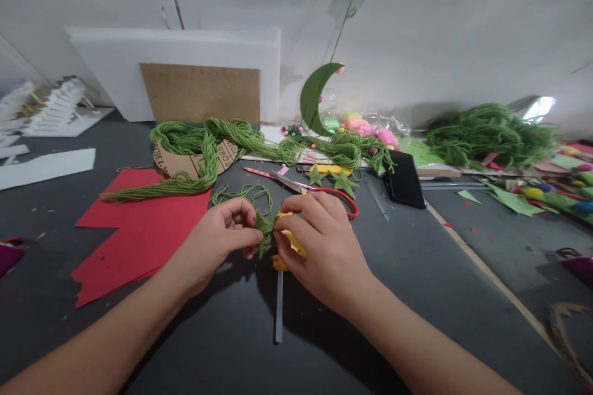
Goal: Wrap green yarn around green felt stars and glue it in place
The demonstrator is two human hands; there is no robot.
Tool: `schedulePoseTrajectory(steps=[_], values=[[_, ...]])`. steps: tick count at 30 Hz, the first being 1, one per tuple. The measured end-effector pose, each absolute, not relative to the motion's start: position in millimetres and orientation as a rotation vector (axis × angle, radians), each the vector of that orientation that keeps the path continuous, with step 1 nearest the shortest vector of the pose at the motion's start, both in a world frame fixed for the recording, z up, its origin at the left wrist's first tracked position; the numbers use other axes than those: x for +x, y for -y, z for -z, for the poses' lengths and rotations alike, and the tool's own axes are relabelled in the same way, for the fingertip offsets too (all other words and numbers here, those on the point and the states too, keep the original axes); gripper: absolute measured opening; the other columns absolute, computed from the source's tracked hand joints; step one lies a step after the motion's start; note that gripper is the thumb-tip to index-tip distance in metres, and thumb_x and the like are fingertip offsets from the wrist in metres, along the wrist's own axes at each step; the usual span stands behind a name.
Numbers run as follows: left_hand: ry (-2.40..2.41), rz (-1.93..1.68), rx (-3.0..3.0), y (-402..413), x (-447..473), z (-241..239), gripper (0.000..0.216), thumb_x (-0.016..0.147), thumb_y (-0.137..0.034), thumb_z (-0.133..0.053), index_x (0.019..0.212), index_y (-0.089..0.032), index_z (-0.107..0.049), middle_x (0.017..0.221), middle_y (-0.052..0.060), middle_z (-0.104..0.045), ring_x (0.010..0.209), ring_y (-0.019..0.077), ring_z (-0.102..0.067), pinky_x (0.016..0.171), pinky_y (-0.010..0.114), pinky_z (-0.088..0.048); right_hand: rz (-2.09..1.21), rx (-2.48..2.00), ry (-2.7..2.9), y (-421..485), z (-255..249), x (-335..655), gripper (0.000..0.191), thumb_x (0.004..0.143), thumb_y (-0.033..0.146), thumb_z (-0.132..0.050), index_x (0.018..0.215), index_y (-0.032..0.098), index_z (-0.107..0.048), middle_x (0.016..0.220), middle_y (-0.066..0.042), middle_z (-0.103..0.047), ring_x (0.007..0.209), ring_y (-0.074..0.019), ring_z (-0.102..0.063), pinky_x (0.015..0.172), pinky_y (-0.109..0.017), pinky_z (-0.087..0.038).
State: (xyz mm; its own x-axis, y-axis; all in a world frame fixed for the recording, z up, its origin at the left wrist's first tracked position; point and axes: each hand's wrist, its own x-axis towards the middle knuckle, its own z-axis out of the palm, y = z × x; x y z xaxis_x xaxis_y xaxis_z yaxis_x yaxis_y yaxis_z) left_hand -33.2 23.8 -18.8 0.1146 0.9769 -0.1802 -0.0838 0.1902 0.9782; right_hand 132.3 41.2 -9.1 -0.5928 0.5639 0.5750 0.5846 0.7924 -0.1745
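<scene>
My left hand [229,234] pinches a small star wrapped in green yarn [263,231] between thumb and fingers. At the star's right edge, the thumb and fingertips of my right hand [319,241] are closed on it; any strand between them is too small to make out. A loose loop of green yarn [252,188] trails behind the left fingers. Partly hidden under my right hand is a yellow glue gun [279,263], with a pale glue stick [278,315] poking out toward me. Just beyond lie red-handled scissors [345,194] and two finished-looking green stars [343,182].
Red paper [134,241] lies at left, below a green yarn skein [208,154] on cardboard. A black phone [404,179] rests right of the scissors. A green crescent moon [317,99] stands at the back. More green yarn [491,136] is heaped at right.
</scene>
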Motion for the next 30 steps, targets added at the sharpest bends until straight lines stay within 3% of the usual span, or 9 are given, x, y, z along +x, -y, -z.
schedulePoseTrajectory(steps=[7,11,15,18,30], values=[[-1.145,-1.070,1.037,-23.0,-29.6,20.5,0.018,0.063,-0.012,-0.064,0.067,-0.018,-0.047,0.059,-0.008,-0.046,0.050,0.0062,-0.046,0.047,0.019,-0.041,-0.252,-0.976,2.207,-37.4,7.8,129.2,0.008,0.073,0.012,-0.053,0.066,0.016,-0.055,0.084,-0.005,-0.056,0.084,-0.0187,-0.049,0.078,-0.035,-0.038],[-1.119,-1.097,0.977,-21.4,-28.5,24.0,0.021,0.064,-0.013,-0.065,0.072,-0.018,-0.047,0.065,-0.007,-0.049,0.056,0.0072,-0.053,0.055,0.022,-0.046,-0.547,-1.114,2.035,-37.3,8.2,126.8,0.010,0.068,0.010,-0.054,0.061,0.017,-0.053,0.090,-0.005,-0.052,0.088,-0.0176,-0.051,0.079,-0.032,-0.040],[-1.090,-1.083,0.924,-20.6,-27.6,24.3,0.028,0.063,-0.012,-0.066,0.081,-0.019,-0.046,0.066,-0.006,-0.055,0.059,0.0086,-0.058,0.061,0.023,-0.046,-0.792,-1.149,1.981,-38.5,9.2,125.3,0.014,0.068,0.007,-0.051,0.059,0.018,-0.049,0.079,-0.001,-0.054,0.076,-0.0134,-0.053,0.070,-0.027,-0.042],[-1.083,-1.047,0.898,-20.7,-27.8,21.2,0.028,0.063,-0.011,-0.065,0.083,-0.019,-0.047,0.063,-0.006,-0.057,0.059,0.0088,-0.058,0.062,0.022,-0.045,-0.757,-1.116,2.021,-38.1,8.6,125.1,0.016,0.066,0.005,-0.049,0.059,0.018,-0.045,0.069,0.000,-0.052,0.068,-0.0128,-0.050,0.062,-0.025,-0.041],[-1.282,-1.032,1.054,-20.4,-24.1,13.9,0.018,0.060,-0.014,-0.062,0.070,-0.018,-0.047,0.058,-0.008,-0.050,0.054,0.0090,-0.053,0.054,0.021,-0.041,-0.576,-1.092,2.183,-34.6,9.9,124.4,0.015,0.070,0.007,-0.048,0.061,0.018,-0.045,0.069,-0.001,-0.050,0.064,-0.0122,-0.047,0.058,-0.024,-0.039]])
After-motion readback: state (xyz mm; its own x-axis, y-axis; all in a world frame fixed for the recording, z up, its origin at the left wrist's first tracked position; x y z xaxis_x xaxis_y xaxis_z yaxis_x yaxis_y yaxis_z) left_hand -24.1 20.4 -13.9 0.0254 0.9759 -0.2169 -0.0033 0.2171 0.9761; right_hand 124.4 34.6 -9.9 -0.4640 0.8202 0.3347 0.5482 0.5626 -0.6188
